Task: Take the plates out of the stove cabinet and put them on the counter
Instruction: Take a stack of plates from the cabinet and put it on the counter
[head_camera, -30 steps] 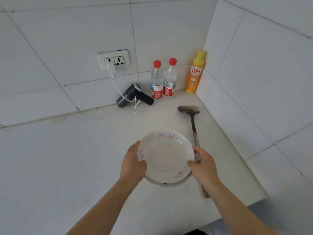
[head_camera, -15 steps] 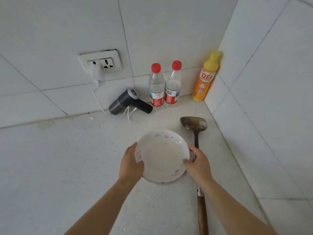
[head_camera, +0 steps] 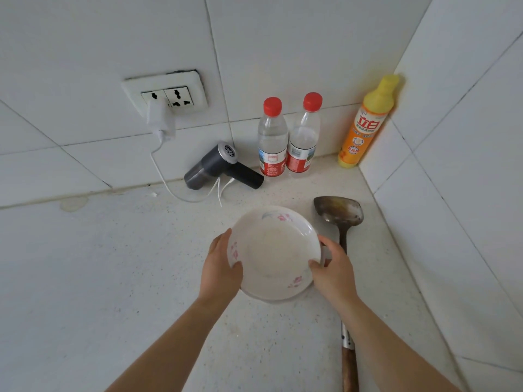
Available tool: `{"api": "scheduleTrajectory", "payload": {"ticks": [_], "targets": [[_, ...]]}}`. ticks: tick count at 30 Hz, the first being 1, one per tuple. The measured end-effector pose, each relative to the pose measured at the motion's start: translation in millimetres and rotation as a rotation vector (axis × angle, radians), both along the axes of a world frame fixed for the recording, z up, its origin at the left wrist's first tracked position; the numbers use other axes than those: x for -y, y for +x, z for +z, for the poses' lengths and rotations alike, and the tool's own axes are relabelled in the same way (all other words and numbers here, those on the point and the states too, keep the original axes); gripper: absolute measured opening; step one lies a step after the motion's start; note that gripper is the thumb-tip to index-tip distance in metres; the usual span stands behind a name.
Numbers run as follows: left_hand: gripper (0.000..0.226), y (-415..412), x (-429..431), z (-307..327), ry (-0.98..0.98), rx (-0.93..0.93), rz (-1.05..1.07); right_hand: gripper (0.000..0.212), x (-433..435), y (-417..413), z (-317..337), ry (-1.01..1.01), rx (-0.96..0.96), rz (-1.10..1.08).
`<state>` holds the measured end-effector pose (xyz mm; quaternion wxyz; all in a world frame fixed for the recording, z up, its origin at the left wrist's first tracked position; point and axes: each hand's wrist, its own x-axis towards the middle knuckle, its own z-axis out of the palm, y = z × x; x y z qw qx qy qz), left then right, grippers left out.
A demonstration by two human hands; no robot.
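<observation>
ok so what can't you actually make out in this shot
Head view: whether the plate rests on the counter or hangs above it; the plate hides its own underside.
Fingers of the left hand and right hand under the rim: hidden by the plate.
Handle of the ladle: partly behind the right forearm, then cut off by the bottom edge.
Stove cabinet: out of frame.
</observation>
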<state>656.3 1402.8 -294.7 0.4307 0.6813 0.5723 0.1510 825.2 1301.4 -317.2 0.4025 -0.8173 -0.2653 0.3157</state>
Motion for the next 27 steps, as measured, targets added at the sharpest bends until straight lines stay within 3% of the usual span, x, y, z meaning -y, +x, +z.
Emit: {"api": "scheduleTrajectory", "payload": {"ticks": [8,14,17,20,27], "targets": [[0.06,-11,2,-13,0.051,-0.025,-0.076,0.055,4,-1,-5,-0.036,0.158,0.128],[0.063,-20,8,-14,0.194,-0.196,-0.268,0.05,8,3,-2,-0.036,0.218,0.174],[0.058,-25,13,-15,0.286,-0.236,-0.38,0.049,12,3,2,-0.045,0.349,0.215],[0.05,-28,19,-16,0.343,-0.231,-0.504,0.053,20,-1,10,-0.046,0.482,0.335],[0.042,-36,39,-22,0.378,-0.186,-0.626,0.044,41,-13,18,-0.051,0.444,0.763]]}}
